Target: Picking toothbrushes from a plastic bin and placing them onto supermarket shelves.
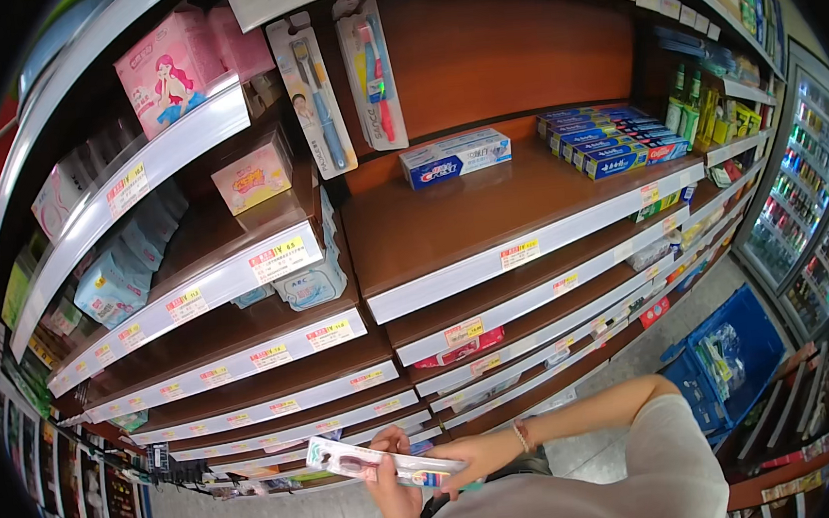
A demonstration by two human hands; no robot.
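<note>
In front of my body, a toothbrush in a blister pack (350, 460) lies tilted across both hands. My left hand (394, 483) grips it near the middle, with the thumb over the front. My right hand (470, 460), a beaded bracelet on its wrist, holds the pack's right end and hides part of it. A green edge shows below the right fingers; whether it belongs to a second pack I cannot tell. Above, on the shelf's back panel, hang a blue toothbrush in its pack (314, 99) and a pack with pink and blue toothbrushes (372, 72).
A toothpaste box (456, 158) stands on the brown shelf (412, 223), left of stacked toothpaste boxes (598, 138). Sanitary pad packs (113, 286) fill shelves at left. A blue crate (743, 357) holding plastic-wrapped goods rests at right, near a glass-door drinks cooler (796, 185).
</note>
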